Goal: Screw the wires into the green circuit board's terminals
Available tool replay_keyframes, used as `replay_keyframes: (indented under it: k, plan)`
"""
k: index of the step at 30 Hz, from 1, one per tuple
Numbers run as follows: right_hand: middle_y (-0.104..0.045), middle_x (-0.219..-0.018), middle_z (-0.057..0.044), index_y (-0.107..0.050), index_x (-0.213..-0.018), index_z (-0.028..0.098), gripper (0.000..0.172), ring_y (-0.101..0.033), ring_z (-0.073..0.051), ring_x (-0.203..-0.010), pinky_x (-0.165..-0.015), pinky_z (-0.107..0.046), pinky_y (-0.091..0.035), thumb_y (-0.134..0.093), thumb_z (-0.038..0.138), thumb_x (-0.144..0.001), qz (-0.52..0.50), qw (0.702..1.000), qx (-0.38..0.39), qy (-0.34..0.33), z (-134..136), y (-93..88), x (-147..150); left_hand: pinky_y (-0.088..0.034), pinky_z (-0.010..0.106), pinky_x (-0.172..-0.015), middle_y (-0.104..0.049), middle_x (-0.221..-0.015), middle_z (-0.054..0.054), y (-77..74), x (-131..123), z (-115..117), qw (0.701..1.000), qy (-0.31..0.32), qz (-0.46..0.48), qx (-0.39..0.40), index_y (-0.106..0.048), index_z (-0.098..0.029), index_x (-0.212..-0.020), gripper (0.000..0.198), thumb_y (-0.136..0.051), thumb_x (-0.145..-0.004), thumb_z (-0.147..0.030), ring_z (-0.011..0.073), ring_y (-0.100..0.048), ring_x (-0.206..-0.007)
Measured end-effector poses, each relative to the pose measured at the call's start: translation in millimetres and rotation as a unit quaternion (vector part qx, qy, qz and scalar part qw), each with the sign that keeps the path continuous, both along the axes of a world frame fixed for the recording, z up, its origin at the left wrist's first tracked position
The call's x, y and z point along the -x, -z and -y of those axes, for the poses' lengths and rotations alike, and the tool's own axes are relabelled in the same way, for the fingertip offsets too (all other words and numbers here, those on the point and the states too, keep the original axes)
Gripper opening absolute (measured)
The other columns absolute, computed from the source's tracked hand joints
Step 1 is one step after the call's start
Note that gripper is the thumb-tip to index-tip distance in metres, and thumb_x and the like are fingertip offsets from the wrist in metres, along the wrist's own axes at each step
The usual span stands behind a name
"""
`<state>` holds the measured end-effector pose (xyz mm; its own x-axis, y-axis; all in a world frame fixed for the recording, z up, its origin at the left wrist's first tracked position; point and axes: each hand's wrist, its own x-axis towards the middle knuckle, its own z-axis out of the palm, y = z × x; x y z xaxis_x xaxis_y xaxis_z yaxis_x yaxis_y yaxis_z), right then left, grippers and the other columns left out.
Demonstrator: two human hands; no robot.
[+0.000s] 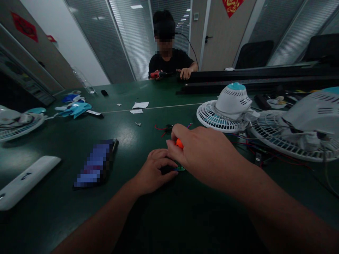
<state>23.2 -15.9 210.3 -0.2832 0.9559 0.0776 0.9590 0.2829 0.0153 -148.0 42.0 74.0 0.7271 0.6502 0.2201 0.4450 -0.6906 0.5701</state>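
Observation:
My left hand [156,171] rests low over the green table, its thumb and fingers closed on the edge of a small green circuit board [181,169]. Above the board, my right hand [201,151] is wrapped round an orange-handled tool [179,143]. Only a bit of the orange handle shows; its tip and kind are hidden by the fingers. Just beyond my hands lies a small black part with red wires [168,128], partly covered by my right hand.
White fan heads with grilles [224,113] stand at the right among loose wires. A phone [95,164] and a long white case [29,181] lie left. Paper scraps [140,105] and blue fan blades [76,110] are farther back. Across the table, a person [169,58] holds a red tool near black bars [238,77].

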Motion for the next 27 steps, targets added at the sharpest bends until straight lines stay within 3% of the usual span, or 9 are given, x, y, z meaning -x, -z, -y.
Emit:
replay_keyframes:
  k: [7, 12, 19, 27]
  plan:
    - [-0.07, -0.093, -0.01, -0.055, -0.11, 0.018, 0.029, -0.064, -0.025, -0.074, -0.049, -0.032, -0.023, -0.034, 0.029, -0.094, -0.026, 1.0, -0.006, 0.013, -0.2, 1.6, -1.0, -0.035, 0.05, -0.105, -0.068, -0.112, 0.004, -1.9, -3.9, 0.4, 1.0, 0.002, 0.015, -0.003, -0.072, -0.023, -0.092, 0.012, -0.069, -0.081, -0.027, 0.0261, -0.056, -0.113]
    - [-0.068, -0.076, -0.006, -0.056, -0.103, 0.02, 0.026, -0.062, -0.024, -0.066, -0.05, -0.031, -0.025, -0.038, 0.036, -0.093, -0.069, 0.996, -0.036, 0.034, -2.7, 6.6, -1.2, -0.032, 0.051, -0.107, -0.068, -0.113, 0.005, -2.4, -4.2, 0.6, 1.0, 0.007, 0.005, 0.007, -0.073, -0.025, -0.091, 0.01, -0.068, -0.082, -0.026, 0.0265, -0.054, -0.117]
    - [-0.061, -0.063, -0.004, -0.055, -0.096, 0.022, 0.026, -0.06, -0.025, -0.06, -0.049, -0.03, -0.02, -0.038, 0.041, -0.093, -0.06, 0.996, -0.05, 0.047, -1.5, 7.1, -1.5, -0.032, 0.051, -0.106, -0.068, -0.115, 0.006, -3.7, -5.1, -0.5, 1.0, 0.015, 0.002, 0.004, -0.074, -0.023, -0.093, 0.013, -0.069, -0.082, -0.026, 0.0272, -0.055, -0.118]
    - [-0.067, -0.082, -0.007, -0.052, -0.105, 0.018, 0.022, -0.063, -0.024, -0.073, -0.053, -0.03, -0.03, -0.042, 0.033, -0.093, -0.108, 0.993, -0.037, 0.02, -2.8, 10.0, -2.5, -0.031, 0.052, -0.108, -0.069, -0.111, 0.004, -5.8, -5.4, -0.3, 1.0, 0.01, 0.002, 0.013, -0.074, -0.025, -0.092, 0.012, -0.07, -0.081, -0.025, 0.0267, -0.055, -0.117]
